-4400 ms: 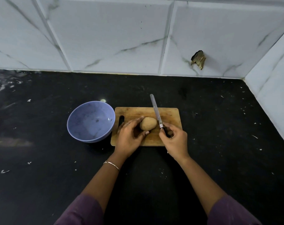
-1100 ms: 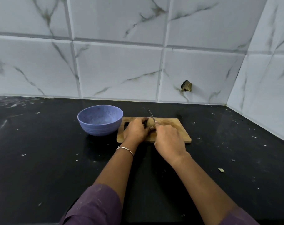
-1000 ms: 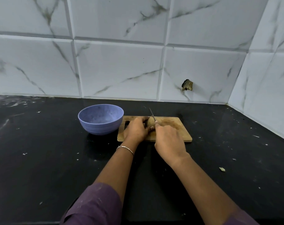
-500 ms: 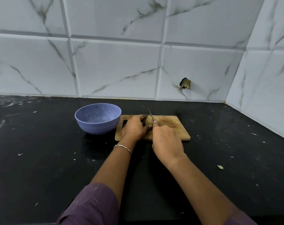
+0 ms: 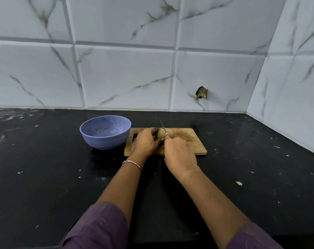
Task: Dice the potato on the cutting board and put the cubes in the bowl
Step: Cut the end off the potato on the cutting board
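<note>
A brown potato (image 5: 161, 135) lies on the left half of the wooden cutting board (image 5: 190, 141). My left hand (image 5: 145, 141) curls over the potato and holds it down, hiding most of it. My right hand (image 5: 179, 155) grips the handle of a knife (image 5: 163, 127). The thin blade points away from me and sits on top of the potato. A blue bowl (image 5: 105, 131) stands just left of the board, and I see nothing in it.
The black countertop (image 5: 45, 177) carries small white crumbs and one pale scrap (image 5: 239, 183) at the right. White marble tiles (image 5: 127, 78) close off the back and the right side. A broken hole (image 5: 201, 92) shows in the back wall.
My head has lifted, so the view is lower and flatter than 4.4 s ago. The knife went from beside the potato onto its top. In the last second the hands barely moved.
</note>
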Demonstrator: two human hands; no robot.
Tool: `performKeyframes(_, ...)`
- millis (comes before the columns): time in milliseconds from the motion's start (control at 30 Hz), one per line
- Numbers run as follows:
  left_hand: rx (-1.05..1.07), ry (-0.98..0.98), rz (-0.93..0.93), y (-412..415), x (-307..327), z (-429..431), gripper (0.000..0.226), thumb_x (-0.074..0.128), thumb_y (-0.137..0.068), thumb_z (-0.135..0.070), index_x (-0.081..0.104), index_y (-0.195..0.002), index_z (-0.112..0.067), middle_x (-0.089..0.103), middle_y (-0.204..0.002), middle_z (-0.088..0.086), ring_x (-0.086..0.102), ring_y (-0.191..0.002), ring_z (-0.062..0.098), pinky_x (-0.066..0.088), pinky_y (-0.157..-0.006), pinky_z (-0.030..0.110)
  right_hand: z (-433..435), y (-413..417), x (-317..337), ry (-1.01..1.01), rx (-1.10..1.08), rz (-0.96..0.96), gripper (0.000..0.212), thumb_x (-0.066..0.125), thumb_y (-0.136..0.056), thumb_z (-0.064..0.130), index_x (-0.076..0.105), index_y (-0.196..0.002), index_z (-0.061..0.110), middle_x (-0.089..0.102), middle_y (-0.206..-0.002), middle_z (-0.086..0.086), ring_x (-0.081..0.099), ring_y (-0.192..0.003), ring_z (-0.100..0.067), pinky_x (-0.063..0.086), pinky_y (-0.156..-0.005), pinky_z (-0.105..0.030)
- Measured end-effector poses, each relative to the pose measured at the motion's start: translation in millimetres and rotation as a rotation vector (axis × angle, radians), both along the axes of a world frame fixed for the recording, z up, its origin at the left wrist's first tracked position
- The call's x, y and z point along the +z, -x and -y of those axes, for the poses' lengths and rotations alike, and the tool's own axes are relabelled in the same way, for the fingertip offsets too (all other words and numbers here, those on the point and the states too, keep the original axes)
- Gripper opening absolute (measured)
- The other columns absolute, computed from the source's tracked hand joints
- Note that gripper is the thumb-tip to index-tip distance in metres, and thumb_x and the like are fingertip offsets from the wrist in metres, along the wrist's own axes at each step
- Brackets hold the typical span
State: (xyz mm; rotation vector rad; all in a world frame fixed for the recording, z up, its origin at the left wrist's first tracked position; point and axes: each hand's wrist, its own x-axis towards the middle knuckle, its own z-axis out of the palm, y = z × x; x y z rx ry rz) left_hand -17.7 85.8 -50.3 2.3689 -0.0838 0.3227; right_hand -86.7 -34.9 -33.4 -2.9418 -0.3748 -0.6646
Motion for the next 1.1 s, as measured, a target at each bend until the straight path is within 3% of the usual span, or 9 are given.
performKeyframes(200,-0.025,0.014,0.015,2,1,1,0.052,0.069,-0.091,-0.027,0.053,-0.14,-0.018,0.064,-0.131,0.003,0.059,-0.12,0.016,0.044,-0.097,0.027,3,10,-6,0.014,0.01,0.012,0.058,0.044,-0.101,-0.001,0.025,-0.155,0.007,0.066,-0.108,-0.006,0.064,-0.093,-0.017,0.04,-0.062,-0.023)
performKeyframes(533,-0.03,-0.023,0.035,0,2,1,0.052,0.069,-0.09,-0.027,0.054,-0.139,-0.018,0.064,-0.13,0.005,0.059,-0.12,0.019,0.044,-0.095,0.027,2,9,-4,0.039,-0.024,-0.017,0.062,0.048,-0.1,-0.001,0.022,-0.156,0.008,0.066,-0.107,-0.007,0.065,-0.09,-0.018,0.044,-0.061,-0.024)
performKeyframes(767,-0.033,-0.002,0.047,0,-1,0,0.049,0.068,-0.089,-0.025,0.057,-0.137,-0.019,0.067,-0.125,0.005,0.061,-0.115,0.019,0.047,-0.098,0.031,-3,0,3,0.053,-0.02,-0.028,0.039,0.044,-0.102,0.001,0.049,-0.14,0.007,0.066,-0.11,-0.008,0.066,-0.096,-0.02,0.044,-0.066,-0.025)
performKeyframes(933,-0.03,-0.013,0.035,-2,-1,0,0.051,0.07,-0.088,-0.029,0.056,-0.137,-0.021,0.067,-0.125,0.004,0.061,-0.115,0.019,0.047,-0.099,0.033,-3,1,2,0.05,-0.028,-0.051,0.046,0.046,-0.101,0.001,0.042,-0.147,0.007,0.067,-0.109,-0.007,0.067,-0.094,-0.02,0.048,-0.067,-0.026)
performKeyframes(1100,-0.02,-0.009,0.034,-4,-2,0,0.052,0.07,-0.089,-0.031,0.056,-0.137,-0.018,0.067,-0.124,0.006,0.061,-0.115,0.021,0.047,-0.097,0.032,1,15,-5,0.074,-0.036,-0.061,0.061,0.047,-0.101,0.0,0.023,-0.156,0.009,0.066,-0.106,-0.006,0.065,-0.089,-0.018,0.043,-0.06,-0.024)
